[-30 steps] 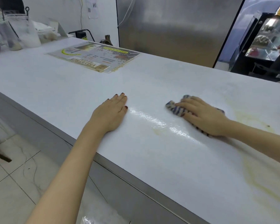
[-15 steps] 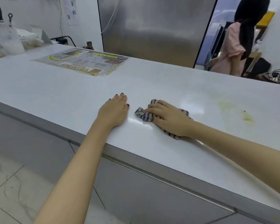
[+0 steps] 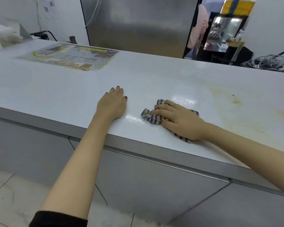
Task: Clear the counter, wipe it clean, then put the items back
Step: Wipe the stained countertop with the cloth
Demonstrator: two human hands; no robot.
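Observation:
A white counter (image 3: 162,76) runs across the view. My right hand (image 3: 179,120) presses a crumpled blue-and-beige striped cloth (image 3: 150,116) flat onto it near the front edge, fingers spread over the cloth. Flat on the counter just left of the cloth lies my left hand (image 3: 113,104), fingers straight and together, holding nothing. Wet shiny streaks show around the cloth. Yellowish stains (image 3: 236,102) mark the counter to the right.
A laminated menu sheet (image 3: 69,57) lies at the back left of the counter. Clear containers and bags (image 3: 5,36) stand at the far left. A steel fridge (image 3: 138,23) rises behind. Cables (image 3: 266,62) lie at the back right. A person in pink (image 3: 197,27) stands beyond.
My right hand slid the cloth left toward my left hand, then back a little to the right. My left hand stayed flat in place. The camera view shifted.

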